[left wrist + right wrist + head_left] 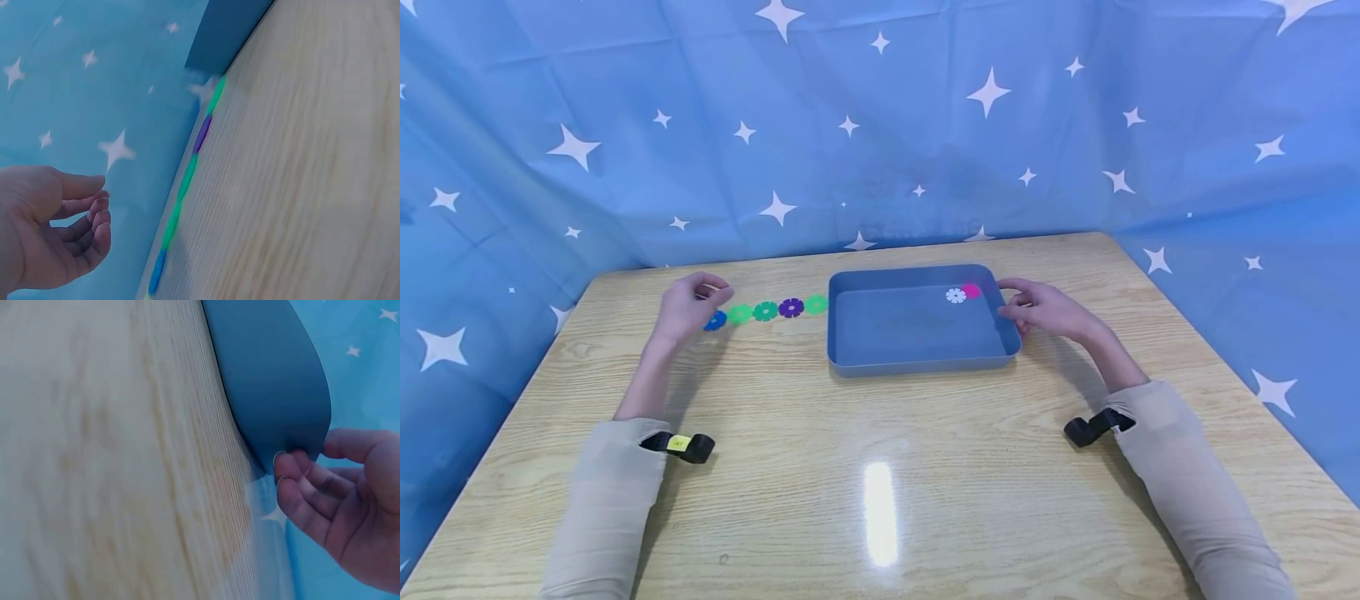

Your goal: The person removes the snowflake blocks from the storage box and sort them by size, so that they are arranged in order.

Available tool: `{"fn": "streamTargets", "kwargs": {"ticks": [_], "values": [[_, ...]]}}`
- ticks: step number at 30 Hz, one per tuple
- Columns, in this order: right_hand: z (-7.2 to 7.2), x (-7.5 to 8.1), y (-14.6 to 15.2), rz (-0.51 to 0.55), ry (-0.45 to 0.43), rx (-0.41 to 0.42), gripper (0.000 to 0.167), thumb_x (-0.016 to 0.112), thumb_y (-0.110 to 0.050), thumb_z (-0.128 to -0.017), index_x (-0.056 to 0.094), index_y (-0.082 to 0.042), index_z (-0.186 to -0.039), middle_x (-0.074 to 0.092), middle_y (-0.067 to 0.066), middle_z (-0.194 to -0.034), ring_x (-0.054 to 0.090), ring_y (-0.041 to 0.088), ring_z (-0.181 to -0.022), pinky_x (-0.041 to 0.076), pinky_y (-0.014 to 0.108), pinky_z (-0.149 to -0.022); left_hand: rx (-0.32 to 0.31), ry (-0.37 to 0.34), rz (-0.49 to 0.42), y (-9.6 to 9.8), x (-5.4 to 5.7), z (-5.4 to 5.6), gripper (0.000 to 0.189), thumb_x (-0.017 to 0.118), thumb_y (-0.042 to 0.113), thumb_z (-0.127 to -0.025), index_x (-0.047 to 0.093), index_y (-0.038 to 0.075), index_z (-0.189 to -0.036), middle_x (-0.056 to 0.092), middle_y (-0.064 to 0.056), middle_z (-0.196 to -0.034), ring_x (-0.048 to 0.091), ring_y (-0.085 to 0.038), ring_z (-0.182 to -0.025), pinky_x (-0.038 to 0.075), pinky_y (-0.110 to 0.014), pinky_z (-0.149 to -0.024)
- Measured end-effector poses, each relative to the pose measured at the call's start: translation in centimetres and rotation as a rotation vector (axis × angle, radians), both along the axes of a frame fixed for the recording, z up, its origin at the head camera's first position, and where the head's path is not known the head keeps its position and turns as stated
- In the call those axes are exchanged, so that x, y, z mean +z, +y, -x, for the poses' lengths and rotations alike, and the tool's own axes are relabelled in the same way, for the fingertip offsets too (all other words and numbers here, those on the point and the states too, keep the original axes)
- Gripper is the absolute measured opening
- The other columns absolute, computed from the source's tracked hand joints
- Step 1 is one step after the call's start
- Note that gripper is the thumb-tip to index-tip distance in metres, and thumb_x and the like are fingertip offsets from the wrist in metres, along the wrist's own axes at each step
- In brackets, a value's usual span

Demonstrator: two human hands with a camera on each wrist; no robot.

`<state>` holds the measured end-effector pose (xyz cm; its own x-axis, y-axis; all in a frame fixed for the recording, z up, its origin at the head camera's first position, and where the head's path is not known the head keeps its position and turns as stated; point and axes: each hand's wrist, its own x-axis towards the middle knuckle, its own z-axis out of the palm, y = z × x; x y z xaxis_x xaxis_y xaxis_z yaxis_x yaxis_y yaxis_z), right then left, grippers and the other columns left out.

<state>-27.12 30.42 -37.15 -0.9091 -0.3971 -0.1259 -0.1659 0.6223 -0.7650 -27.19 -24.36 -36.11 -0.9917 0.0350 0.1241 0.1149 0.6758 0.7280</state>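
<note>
1. Nearest, two sleeves (598, 512) reach over the wooden table (775, 483), a black wrist camera (702, 448) at each cuff.
2. The right hand (1047, 309) is at the right end of the blue tray (917, 365) — thumb and fingers bent about its rim, seemingly pinching it.
3. The left hand (691, 304) hovers by a blue disc (716, 321), fingers loosely bent, thumb near the index tip; nothing shows in its grasp.
4. The step in hand looks like steadying or lining up the tray against the discs; the next move would probably call for a level hold on the rim, without nudging the row.
5. From the blue disc, the row runs through a light green disc (734, 314), a green disc (759, 312), a purple disc (784, 308) and another light green disc (811, 305) beside the tray's left wall — contact unclear.
6. Inside the tray, towards its far right corner, lie a white disc (951, 296) and a pink disc (973, 291).
7. Farthest hangs a blue starred cloth (917, 125).
</note>
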Motion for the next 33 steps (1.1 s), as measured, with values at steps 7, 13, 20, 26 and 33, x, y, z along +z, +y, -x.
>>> {"fn": "streamTargets", "kwargs": {"ticks": [7,13,20,26,33], "values": [[0.1,-0.1,0.1,0.004,-0.002,-0.005,0.063,0.059,-0.018,-0.103,0.029,0.0,-0.155,0.058,0.014,-0.077,0.058,0.038,-0.071,0.053,0.043,-0.073,-0.113,-0.027,-0.086,4.8,0.0,0.6,0.031,0.061,0.025,-0.103,0.063,-0.002,-0.119,0.063,-0.022,-0.104,0.059,-0.026,-0.09,0.047,-0.027,-0.071],[0.2,-0.2,0.1,-0.003,0.0,-0.002,0.063,0.059,-0.018,-0.103,0.029,0.001,-0.155,0.057,0.013,-0.076,0.059,0.039,-0.071,0.053,0.043,-0.073,-0.167,0.036,-0.11,8.6,0.4,1.3,0.025,0.063,0.02,-0.102,0.066,-0.001,-0.113,0.065,-0.019,-0.094,0.057,-0.019,-0.08,0.044,-0.026,-0.065],[0.3,-0.2,0.1,-0.005,-0.005,-0.007,0.062,0.059,-0.017,-0.103,0.03,0.001,-0.154,0.057,0.013,-0.077,0.058,0.037,-0.07,0.053,0.043,-0.071,-0.227,0.016,-0.141,12.9,0.5,1.6,0.021,0.064,0.019,-0.101,0.067,0.0,-0.111,0.065,-0.02,-0.094,0.056,-0.022,-0.078,0.044,-0.028,-0.065],[0.3,-0.2,0.1,-0.004,-0.011,-0.006,0.062,0.058,-0.017,-0.103,0.029,0.002,-0.155,0.057,0.013,-0.078,0.057,0.036,-0.07,0.053,0.043,-0.07,-0.281,0.026,-0.135,16.5,0.0,2.1,0.019,0.066,0.017,-0.1,0.068,0.001,-0.11,0.061,-0.008,-0.089,0.053,-0.02,-0.079,0.043,-0.028,-0.068],[0.3,-0.2,0.1,-0.004,-0.011,-0.008,0.063,0.058,-0.016,-0.103,0.028,0.002,-0.155,0.056,0.012,-0.079,0.057,0.036,-0.07,0.054,0.043,-0.07,-0.35,-0.01,-0.078,20.6,-0.9,2.4,0.017,0.064,0.013,-0.1,0.068,0.002,-0.112,0.064,-0.009,-0.096,0.06,-0.022,-0.09,0.047,-0.031,-0.08]]}}
